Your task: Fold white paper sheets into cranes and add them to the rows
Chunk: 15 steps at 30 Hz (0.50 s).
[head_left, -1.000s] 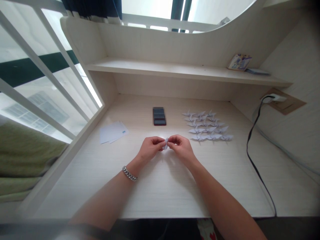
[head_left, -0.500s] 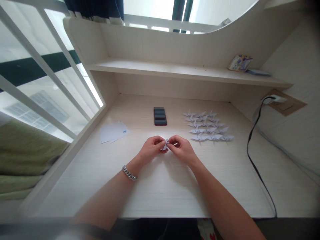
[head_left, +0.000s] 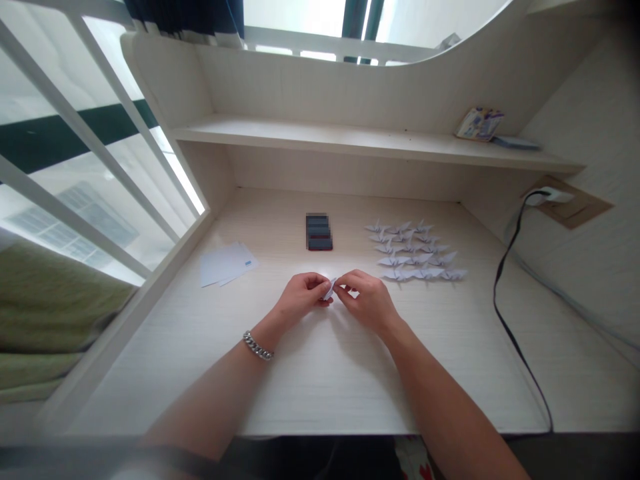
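Observation:
A small folded piece of white paper is held just above the desk, partly covered by fingers. My left hand pinches it between thumb and fingers. From the other side, my right hand is closed with thumb and fingertips on the paper's right edge. To the right stand several white paper cranes in rows. Beyond my hands lies a dark, pixelated flat object, perhaps a phone. On the left rest a few flat sheets of white paper, one with a small blue mark.
A shelf runs along the back of the pale desk, with a small colourful box at its right. A black cable hangs from the wall socket down across the right side. White rails border the left.
My right hand's fingers have shifted slightly up along the edge of the folded paper. My left hand keeps its pinch. The whole view has moved a little.

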### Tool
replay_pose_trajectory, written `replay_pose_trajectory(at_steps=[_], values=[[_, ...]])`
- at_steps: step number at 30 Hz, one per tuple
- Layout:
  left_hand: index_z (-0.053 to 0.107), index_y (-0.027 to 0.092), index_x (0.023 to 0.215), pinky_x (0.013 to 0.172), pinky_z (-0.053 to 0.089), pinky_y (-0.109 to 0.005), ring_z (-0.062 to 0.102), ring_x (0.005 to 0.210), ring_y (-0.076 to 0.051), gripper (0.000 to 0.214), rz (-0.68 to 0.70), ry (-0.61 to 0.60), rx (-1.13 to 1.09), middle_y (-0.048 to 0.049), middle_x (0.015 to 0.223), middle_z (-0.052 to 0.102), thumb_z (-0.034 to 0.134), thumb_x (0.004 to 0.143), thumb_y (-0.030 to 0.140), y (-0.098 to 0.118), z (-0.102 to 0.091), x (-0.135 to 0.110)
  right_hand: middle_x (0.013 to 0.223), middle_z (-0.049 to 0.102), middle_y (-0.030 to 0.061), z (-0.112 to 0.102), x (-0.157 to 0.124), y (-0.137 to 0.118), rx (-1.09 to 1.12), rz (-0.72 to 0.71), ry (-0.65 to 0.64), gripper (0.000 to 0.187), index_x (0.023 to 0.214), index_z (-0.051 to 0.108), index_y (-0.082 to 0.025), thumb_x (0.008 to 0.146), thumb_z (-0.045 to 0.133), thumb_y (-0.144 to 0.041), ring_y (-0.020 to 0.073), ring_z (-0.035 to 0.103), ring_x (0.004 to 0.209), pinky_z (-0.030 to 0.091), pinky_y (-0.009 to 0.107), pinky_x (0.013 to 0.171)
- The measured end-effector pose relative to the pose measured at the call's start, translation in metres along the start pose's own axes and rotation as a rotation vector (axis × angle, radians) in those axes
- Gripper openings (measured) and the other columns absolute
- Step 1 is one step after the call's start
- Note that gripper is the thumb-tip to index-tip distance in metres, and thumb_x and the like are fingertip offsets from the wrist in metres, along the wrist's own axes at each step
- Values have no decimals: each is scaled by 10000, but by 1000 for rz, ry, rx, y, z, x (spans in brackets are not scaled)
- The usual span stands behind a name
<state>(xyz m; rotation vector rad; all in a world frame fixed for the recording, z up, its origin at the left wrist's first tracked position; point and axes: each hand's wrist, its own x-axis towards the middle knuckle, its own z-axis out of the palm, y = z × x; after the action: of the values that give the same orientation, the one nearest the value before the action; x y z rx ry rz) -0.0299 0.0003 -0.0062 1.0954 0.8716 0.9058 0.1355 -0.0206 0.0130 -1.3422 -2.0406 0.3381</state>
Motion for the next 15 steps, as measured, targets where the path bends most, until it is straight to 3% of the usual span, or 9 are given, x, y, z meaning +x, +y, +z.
replay_pose_trajectory(at_steps=[6, 15], values=[[615, 105, 730, 553, 482, -246, 597, 599, -133, 284, 23, 21, 74, -33, 645, 606, 676, 684, 379, -1, 0, 0, 841, 642, 37, 4, -1, -3, -110, -41, 13, 138, 826, 643, -222, 821, 507, -200, 161, 579, 795, 414, 251, 694], [619, 105, 732, 573, 490, -258, 598, 591, -129, 300, -39, 1, -9, -33, 649, 615, 703, 652, 382, -3, -1, 1, 767, 618, 17, 7, -3, -2, -79, -23, -24, 64, 785, 588, -198, 794, 526, -183, 136, 564, 699, 412, 236, 651]])
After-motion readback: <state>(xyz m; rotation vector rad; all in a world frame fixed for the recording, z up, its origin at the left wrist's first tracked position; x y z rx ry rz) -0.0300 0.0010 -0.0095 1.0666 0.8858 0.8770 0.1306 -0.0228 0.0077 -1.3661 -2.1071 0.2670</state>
